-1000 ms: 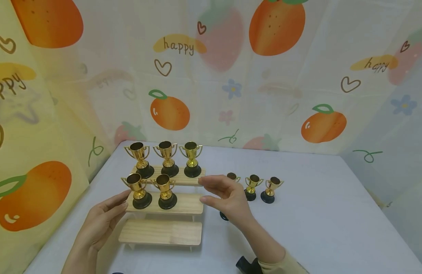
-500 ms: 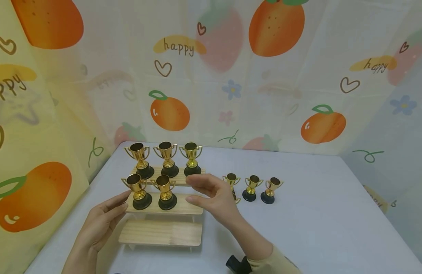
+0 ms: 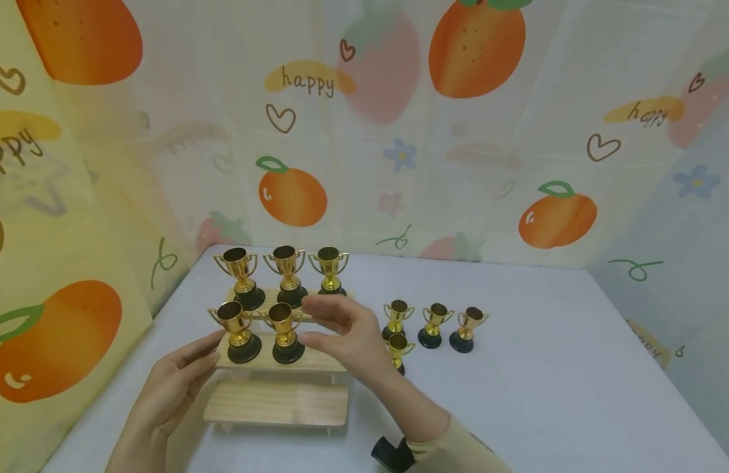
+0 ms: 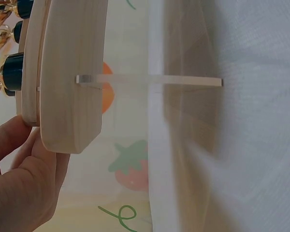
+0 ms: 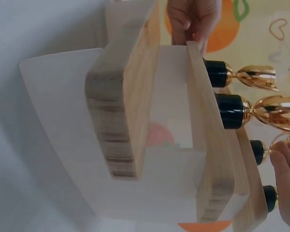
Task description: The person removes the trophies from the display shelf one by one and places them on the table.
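Note:
A three-tier wooden stepped stand [image 3: 275, 401] is on the table. Its middle board carries two gold trophy cups on black bases, a left trophy [image 3: 240, 332] and a right trophy [image 3: 286, 328]. My left hand [image 3: 171, 384] grips the left end of the middle board; in the left wrist view its fingertips [image 4: 19, 128] meet the board's edge. My right hand [image 3: 349, 335] reaches over the board's right part, thumb and fingers parted, fingertips right at the right trophy's side. In the right wrist view this hand [image 5: 289, 176] shows only at the edge.
Three more trophies [image 3: 288, 269] line the top board, the rightmost partly behind my right hand. Several smaller trophies [image 3: 437, 325] stand on the white table [image 3: 547, 368] right of the stand. A fruit-print cloth [image 3: 470, 157] hangs behind. A black object [image 3: 392, 453] sits by the right sleeve.
My right hand has moved left over the middle board, up to the right trophy, uncovering the small trophies on the table. The left hand stays at the board's end.

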{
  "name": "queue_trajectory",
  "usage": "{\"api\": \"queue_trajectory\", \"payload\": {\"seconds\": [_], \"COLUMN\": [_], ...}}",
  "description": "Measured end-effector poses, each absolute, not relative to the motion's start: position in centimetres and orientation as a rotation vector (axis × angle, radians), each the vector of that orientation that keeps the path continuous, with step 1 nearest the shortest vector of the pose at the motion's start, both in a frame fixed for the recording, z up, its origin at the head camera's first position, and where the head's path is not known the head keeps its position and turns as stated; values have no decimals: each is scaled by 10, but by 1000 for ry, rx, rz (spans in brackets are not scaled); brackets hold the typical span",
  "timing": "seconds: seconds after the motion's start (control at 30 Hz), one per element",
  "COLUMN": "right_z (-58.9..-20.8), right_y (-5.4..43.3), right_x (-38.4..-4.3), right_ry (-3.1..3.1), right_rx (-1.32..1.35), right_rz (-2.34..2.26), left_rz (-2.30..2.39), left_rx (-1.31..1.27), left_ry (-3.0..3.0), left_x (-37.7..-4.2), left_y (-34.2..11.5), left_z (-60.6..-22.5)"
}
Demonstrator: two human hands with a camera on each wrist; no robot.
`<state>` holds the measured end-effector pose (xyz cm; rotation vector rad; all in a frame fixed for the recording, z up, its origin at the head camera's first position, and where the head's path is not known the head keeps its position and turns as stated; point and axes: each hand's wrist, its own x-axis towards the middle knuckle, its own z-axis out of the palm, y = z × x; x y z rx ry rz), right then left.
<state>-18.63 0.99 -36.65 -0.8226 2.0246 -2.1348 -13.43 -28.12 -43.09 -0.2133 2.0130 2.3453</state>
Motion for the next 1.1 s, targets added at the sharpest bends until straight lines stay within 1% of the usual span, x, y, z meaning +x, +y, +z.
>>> {"api": "queue_trajectory", "payload": {"seconds": [0.27, 0.63, 0.93, 1.1], "right_z": [-367, -365, -365, -368], "right_y": [0, -10, -15, -18], "right_x": [-189, -189, -191, -192], "right_ry": [2047, 2072, 2133, 2151], "right_rx": [-852, -784, -778, -779], "right_rz": [-2091, -2052, -2019, -2001], "left_rz": [2328, 2360, 2345, 2367], "left_rx": [-217, -183, -215, -192], "left_ry": [2034, 2023, 2023, 2011], "left_x": [-134, -134, -135, -135], "left_y": [-281, -281, -281, -281], "left_z": [-431, -433, -433, -434]}}
